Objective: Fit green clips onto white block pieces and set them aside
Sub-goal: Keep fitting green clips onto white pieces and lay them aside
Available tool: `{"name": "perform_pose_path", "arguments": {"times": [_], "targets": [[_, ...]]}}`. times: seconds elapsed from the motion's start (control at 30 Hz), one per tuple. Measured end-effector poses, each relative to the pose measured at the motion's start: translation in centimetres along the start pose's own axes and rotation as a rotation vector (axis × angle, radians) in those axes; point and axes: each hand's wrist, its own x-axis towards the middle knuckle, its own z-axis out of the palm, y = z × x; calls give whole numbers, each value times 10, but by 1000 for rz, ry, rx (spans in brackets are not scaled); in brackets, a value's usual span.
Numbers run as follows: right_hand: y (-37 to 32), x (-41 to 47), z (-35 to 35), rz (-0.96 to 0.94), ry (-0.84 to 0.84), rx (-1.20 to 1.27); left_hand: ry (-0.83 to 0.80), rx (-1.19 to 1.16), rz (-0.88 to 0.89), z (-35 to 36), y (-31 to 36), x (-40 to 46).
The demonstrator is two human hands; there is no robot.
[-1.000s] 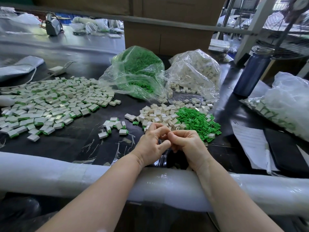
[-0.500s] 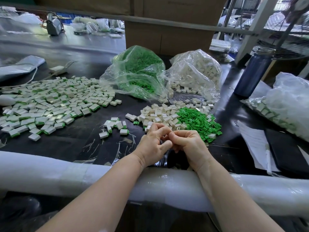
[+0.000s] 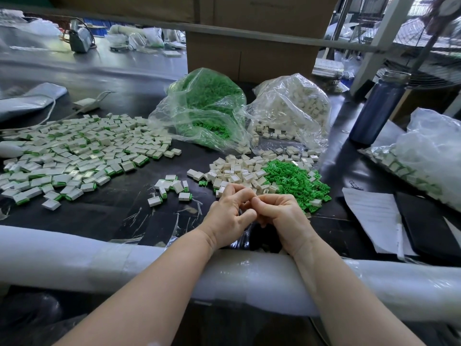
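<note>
A dark workbench [image 3: 104, 216] in a cluttered workshop, with a foam-wrapped front rail [image 3: 74, 255] under both forearms. I have the left hand [image 3: 228, 216] and right hand [image 3: 282, 216] pressed together at the near centre, fingers curled inward and knuckles touching; I judge a clip is being pressed into a block between them, but the piece itself is hidden, so I cannot tell what either hand clamps. To seat it well, I would line the clip up square and press with the thumbs, wrists braced on the rail. Just beyond the hands lie loose white block pieces [image 3: 237, 171] and, touching them on the right, green clips [image 3: 294, 181]. A few finished pieces [image 3: 172, 187] lie left of the hands; the large finished pile [image 3: 74, 156] spreads farther left. Behind stand a bag of clips [image 3: 207, 108] and a bag of blocks [image 3: 291, 108].
</note>
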Motion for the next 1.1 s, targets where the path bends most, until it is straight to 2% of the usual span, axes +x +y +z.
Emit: {"name": "perform_pose_path", "arguments": {"times": [1.1], "targets": [[2, 1, 0, -15, 0, -46, -18, 16, -11, -1, 1, 0]]}}
